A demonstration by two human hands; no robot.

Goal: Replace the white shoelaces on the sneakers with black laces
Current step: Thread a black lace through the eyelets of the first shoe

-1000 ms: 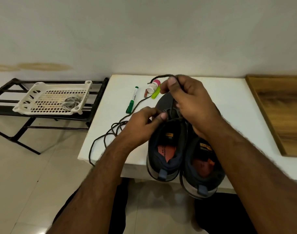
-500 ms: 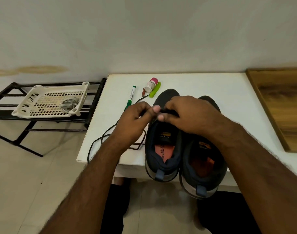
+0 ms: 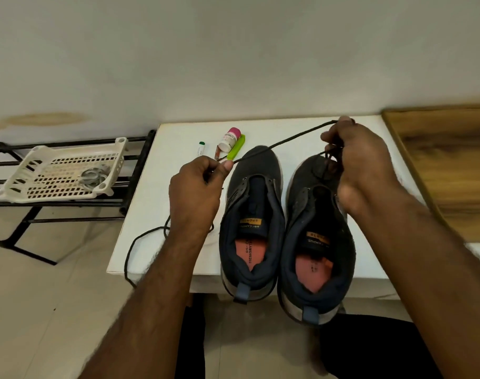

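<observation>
Sneakers (image 3: pixel 251 222) stand unlaced at the worktop (image 3: pixel 167 170) front edge. Left hand (image 3: pixel 197 192) and right hand (image 3: pixel 361 162) each pinch the black lace (image 3: pixel 282 142), stretched above them. Next move, probably: thread one end into a lowest eyelet.

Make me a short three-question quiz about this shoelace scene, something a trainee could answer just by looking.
1. True or false: the black lace is stretched between the left hand and the right hand.
2. Which of these lies in the white basket on the black rack? A) a green marker B) a bundle of pale laces C) a bottle
3. Fill in: both sneakers, the left sneaker and the right sneaker, stand with their heels past the near edge of the white ____.

Key
1. True; each hand pinches it.
2. B; the bundle of pale laces lies there.
3. table.
</observation>
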